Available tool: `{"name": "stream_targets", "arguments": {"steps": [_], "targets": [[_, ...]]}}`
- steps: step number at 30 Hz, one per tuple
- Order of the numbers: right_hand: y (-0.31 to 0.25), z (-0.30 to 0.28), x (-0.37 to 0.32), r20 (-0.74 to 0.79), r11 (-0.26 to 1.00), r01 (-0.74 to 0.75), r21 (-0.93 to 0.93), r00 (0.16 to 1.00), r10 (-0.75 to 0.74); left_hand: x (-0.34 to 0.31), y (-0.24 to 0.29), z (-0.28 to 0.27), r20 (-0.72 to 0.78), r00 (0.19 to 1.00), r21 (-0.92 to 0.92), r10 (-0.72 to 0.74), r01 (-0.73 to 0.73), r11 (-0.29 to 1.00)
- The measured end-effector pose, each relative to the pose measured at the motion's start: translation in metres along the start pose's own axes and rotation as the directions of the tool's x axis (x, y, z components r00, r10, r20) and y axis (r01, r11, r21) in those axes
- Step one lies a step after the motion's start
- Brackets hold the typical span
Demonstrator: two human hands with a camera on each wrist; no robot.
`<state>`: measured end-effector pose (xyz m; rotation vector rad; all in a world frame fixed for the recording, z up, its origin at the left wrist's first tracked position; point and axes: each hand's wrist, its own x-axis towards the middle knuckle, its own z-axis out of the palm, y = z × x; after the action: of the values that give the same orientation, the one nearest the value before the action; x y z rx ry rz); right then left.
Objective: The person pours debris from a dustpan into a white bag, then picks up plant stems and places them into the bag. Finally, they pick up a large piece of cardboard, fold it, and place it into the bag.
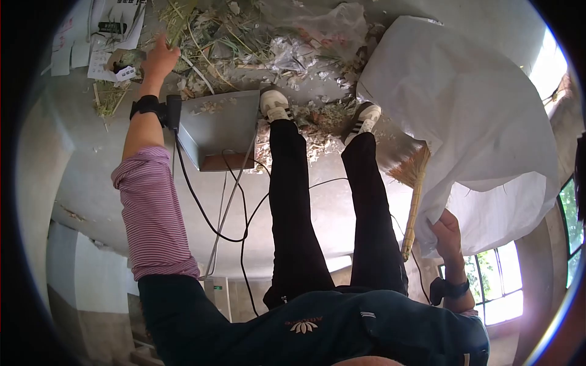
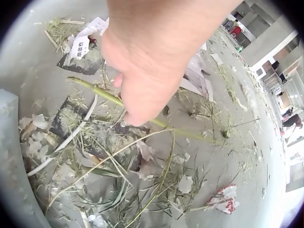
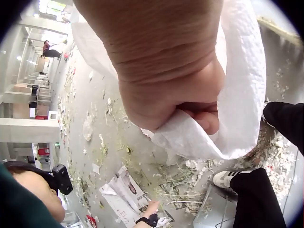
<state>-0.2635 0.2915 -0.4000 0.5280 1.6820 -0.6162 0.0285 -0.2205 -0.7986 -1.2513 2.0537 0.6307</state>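
My left hand point(image 1: 160, 60) reaches down to the littered floor at the far left of the head view. Its fingers pinch a green plant stalk point(image 2: 108, 96), which runs across beneath the palm in the left wrist view; the fingertips are mostly hidden. Dry stems and leaves point(image 2: 114, 199) lie close around it with paper scraps. At the right, my right hand point(image 1: 448, 233) grips the gathered rim of a big white sack point(image 1: 467, 104). The sack hangs beside my right leg with its mouth partly open. In the right wrist view, fingers curl over the sack's folded edge point(image 3: 190, 137).
A metal dustpan point(image 1: 220, 125) stands beside my left shoe point(image 1: 274, 102). A broom point(image 1: 415, 183) leans by the sack. Black cables point(image 1: 244, 213) cross in front of my legs. Printed paper sheets point(image 1: 116, 43) and a clear plastic sheet point(image 1: 329, 24) lie on the floor.
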Motion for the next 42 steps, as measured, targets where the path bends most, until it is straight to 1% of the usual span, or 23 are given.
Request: {"name": "stream_targets", "arguments": {"steps": [1,5,6,8,9,10,11,12,13,14,16,19,22,24,25,27,28,30,31,35,36,38,42], "targets": [[-0.001,0.001,0.0,0.0,1.0,0.0,0.003,1.0,0.0,-0.005,0.007,-0.001,0.09,0.994,0.112,-0.06,0.05,0.992],[-0.01,0.005,0.001,-0.005,1.0,0.011,-0.019,1.0,-0.011,-0.022,0.028,0.003,0.068,0.997,0.248,-0.04,0.022,0.968],[-0.011,0.007,0.001,-0.008,1.0,0.019,-0.025,1.0,-0.019,-0.019,0.028,0.004,0.065,0.997,0.249,-0.04,0.023,0.968],[-0.016,0.011,0.001,0.0,0.999,0.015,-0.03,1.0,-0.015,-0.015,0.031,0.012,0.101,0.995,0.047,0.023,-0.028,0.998],[-0.018,0.014,0.002,0.009,0.999,0.012,-0.035,1.0,-0.011,-0.023,0.04,0.018,-0.081,0.996,0.104,0.027,-0.018,0.994],[-0.019,0.015,0.003,0.01,0.999,0.011,-0.033,1.0,-0.01,-0.035,0.053,0.021,-0.081,0.996,0.107,0.028,-0.019,0.994],[-0.019,0.016,0.003,0.015,0.999,0.006,-0.045,1.0,-0.005,-0.047,0.067,0.02,-0.206,0.974,0.161,0.089,-0.056,0.985],[-0.018,0.015,0.003,0.02,0.998,0.005,-0.056,1.0,-0.004,-0.054,0.075,0.02,-0.329,0.931,0.219,0.157,-0.086,0.972],[-0.018,0.015,0.002,0.021,0.999,0.016,-0.051,1.0,-0.015,-0.06,0.076,0.03,-0.522,0.813,0.145,0.257,-0.212,0.966],[-0.017,0.015,0.0,0.021,0.998,0.032,-0.05,0.999,-0.031,-0.065,0.075,0.037,-0.531,0.806,0.15,0.261,-0.213,0.965],[-0.019,0.014,-0.005,0.024,0.997,0.058,-0.044,0.998,-0.057,-0.091,0.085,0.032,-0.518,0.821,-0.059,0.239,-0.313,0.948],[-0.02,0.012,-0.017,0.035,0.989,0.129,-0.073,0.991,-0.127,-0.132,0.091,0.006,-0.532,0.823,-0.127,0.198,-0.309,0.943],[-0.011,0.004,-0.024,-0.004,0.975,0.21,-0.065,0.977,-0.211,-0.174,0.087,-0.032,-0.623,0.765,-0.123,0.163,-0.302,0.945],[-0.001,-0.01,-0.026,0.02,0.933,0.262,-0.245,0.964,-0.266,-0.201,0.082,-0.062,-0.672,0.726,-0.134,0.147,-0.314,0.94],[-0.004,-0.011,-0.033,0.024,0.93,0.287,-0.228,0.957,-0.289,-0.214,0.078,-0.076,-0.7,0.704,-0.161,0.124,-0.324,0.932],[-0.01,-0.01,-0.048,0.007,0.854,0.356,-0.379,0.924,-0.382,-0.24,0.071,-0.103,-0.714,0.69,-0.172,0.12,-0.339,0.925],[-0.011,-0.012,-0.056,0.01,0.851,0.38,-0.363,0.914,-0.405,-0.256,0.072,-0.121,-0.709,0.697,-0.201,0.105,-0.343,0.917],[-0.011,-0.018,-0.072,0.033,0.739,0.45,-0.5,0.863,-0.504,-0.29,0.079,-0.148,-0.726,0.68,-0.211,0.105,-0.365,0.907],[-0.009,-0.022,-0.078,0.034,0.736,0.471,-0.485,0.852,-0.523,-0.306,0.082,-0.158,-0.714,0.694,-0.224,0.098,-0.359,0.906],[0.01,-0.043,-0.095,0.044,0.605,0.559,-0.568,0.754,-0.655,-0.371,0.107,-0.194,-0.686,0.717,-0.226,0.125,-0.372,0.9],[0.016,-0.049,-0.097,0.042,0.57,0.566,-0.596,0.731,-0.681,-0.386,0.115,-0.201,-0.706,0.694,-0.202,0.142,-0.39,0.898],[0.025,-0.061,-0.104,0.042,0.526,0.614,-0.589,0.673,-0.739,-0.414,0.129,-0.209,-0.632,0.758,-0.247,0.161,-0.393,0.886],[0.04,-0.088,-0.112,0.074,0.412,0.677,-0.61,0.566,-0.821,-0.463,0.152,-0.222,-0.616,0.739,-0.213,0.273,-0.49,0.845]]}}
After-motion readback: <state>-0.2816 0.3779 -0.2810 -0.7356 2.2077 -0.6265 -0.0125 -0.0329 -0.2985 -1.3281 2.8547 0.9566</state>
